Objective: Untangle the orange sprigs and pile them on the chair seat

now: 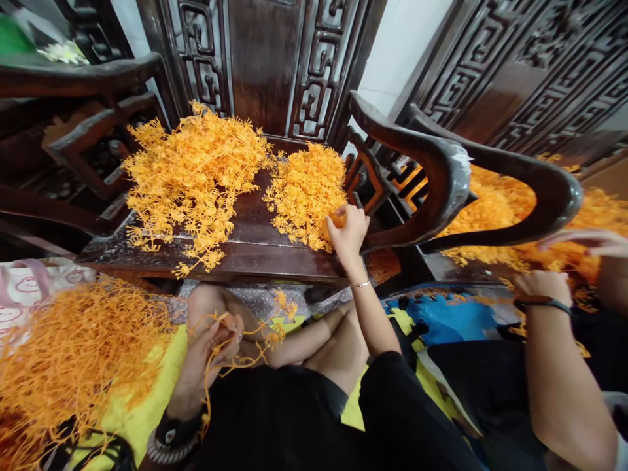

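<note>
Orange plastic sprig pile [307,190], frame centre, on dark wooden chair seat [255,229]: right hand [349,230] fingers pinched into it. Left hand [216,347], lower centre, curled around loose orange strands [245,356].

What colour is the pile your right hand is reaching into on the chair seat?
Bright orange; the pile under the right hand shows best in the head view.
</note>
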The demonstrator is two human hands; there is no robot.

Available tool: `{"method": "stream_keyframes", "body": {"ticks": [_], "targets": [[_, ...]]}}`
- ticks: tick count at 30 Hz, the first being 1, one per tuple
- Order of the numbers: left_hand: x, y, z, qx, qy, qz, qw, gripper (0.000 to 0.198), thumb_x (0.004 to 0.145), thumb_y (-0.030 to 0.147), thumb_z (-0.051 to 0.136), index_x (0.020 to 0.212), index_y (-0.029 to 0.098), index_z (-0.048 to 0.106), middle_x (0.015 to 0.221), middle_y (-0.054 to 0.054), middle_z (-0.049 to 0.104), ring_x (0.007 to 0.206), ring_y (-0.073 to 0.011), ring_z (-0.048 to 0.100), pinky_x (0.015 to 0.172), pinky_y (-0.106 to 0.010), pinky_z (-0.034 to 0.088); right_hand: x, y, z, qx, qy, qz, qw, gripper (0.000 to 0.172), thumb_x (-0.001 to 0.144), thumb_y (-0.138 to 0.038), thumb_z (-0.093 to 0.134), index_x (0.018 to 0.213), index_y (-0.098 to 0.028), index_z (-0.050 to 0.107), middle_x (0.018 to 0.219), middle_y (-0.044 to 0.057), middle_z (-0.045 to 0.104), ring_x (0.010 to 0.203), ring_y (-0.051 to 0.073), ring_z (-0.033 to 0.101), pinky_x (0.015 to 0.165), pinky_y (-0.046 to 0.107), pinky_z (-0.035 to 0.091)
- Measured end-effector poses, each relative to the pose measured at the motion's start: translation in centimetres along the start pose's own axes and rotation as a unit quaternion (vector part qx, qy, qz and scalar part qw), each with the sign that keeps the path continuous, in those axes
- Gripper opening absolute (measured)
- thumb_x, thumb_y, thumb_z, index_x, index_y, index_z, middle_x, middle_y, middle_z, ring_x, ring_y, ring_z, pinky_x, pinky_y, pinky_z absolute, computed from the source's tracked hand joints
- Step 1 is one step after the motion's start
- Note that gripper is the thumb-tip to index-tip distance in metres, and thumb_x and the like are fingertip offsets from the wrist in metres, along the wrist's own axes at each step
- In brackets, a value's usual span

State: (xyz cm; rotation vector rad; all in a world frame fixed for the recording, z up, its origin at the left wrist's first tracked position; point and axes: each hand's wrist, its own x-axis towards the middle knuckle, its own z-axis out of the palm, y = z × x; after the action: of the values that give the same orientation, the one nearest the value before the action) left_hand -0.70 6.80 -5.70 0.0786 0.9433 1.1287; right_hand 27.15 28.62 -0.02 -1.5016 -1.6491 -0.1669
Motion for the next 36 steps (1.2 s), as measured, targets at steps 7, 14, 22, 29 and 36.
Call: {"method": "stream_keyframes", "body": {"ticks": [7,14,22,29,36], "targets": [[0.0,0.3,1.0,0.000,-0.081,0.027,0.996,0.031,0.065,0.033,0.080,0.066,0.015,0.054,0.062,0.002,0.057,0.033,0.0001,0.031,0.036,-0.014,0.029,-1.1,-3.6,-3.5,0.451,-0.084,0.213,0.862,0.029,0.076,-0.047,0.063,0.085,-0.020,0.066,0.076,0.001,0.059,0.053,0.009,0.038,0.051,0.025,0.034],[0.4,-0.3,0.9,-0.001,-0.167,0.031,0.986,0.023,0.077,0.034,0.070,0.071,0.015,0.058,0.064,0.001,0.055,0.037,-0.0004,0.028,0.040,-0.014,0.026,-3.9,-9.0,-7.3,0.550,-0.174,0.217,0.788,0.022,0.079,-0.042,0.062,0.086,-0.022,0.071,0.075,0.001,0.062,0.049,0.007,0.034,0.049,0.026,0.034],[-0.1,-0.3,0.8,-0.004,-0.207,0.040,0.978,0.021,0.083,0.034,0.064,0.075,0.016,0.059,0.066,0.002,0.053,0.038,0.0002,0.027,0.041,-0.015,0.024,-6.6,-10.3,-5.7,0.581,-0.214,0.241,0.747,0.023,0.064,-0.033,0.080,0.069,-0.020,0.062,0.057,-0.006,0.051,0.048,0.006,0.038,0.047,0.021,0.033],[0.3,-0.3,3.2,-0.031,-0.263,0.055,0.963,0.020,0.085,0.034,0.063,0.076,0.016,0.059,0.068,0.002,0.053,0.037,0.0005,0.030,0.040,-0.017,0.021,-12.0,-10.1,-4.1,0.488,-0.364,0.210,0.765,0.025,0.073,-0.041,0.073,0.073,-0.017,0.068,0.061,0.000,0.061,0.050,0.009,0.047,0.049,0.023,0.039],[0.9,-0.4,4.0,-0.045,-0.250,0.090,0.963,0.020,0.083,0.033,0.063,0.074,0.017,0.056,0.065,0.005,0.049,0.034,0.0010,0.027,0.037,-0.015,0.024,-12.8,-8.3,-5.6,0.468,-0.459,0.079,0.751,0.039,0.093,-0.047,0.045,0.107,-0.018,0.067,0.093,0.007,0.069,0.092,0.019,0.063,0.086,0.032,0.047]]}}
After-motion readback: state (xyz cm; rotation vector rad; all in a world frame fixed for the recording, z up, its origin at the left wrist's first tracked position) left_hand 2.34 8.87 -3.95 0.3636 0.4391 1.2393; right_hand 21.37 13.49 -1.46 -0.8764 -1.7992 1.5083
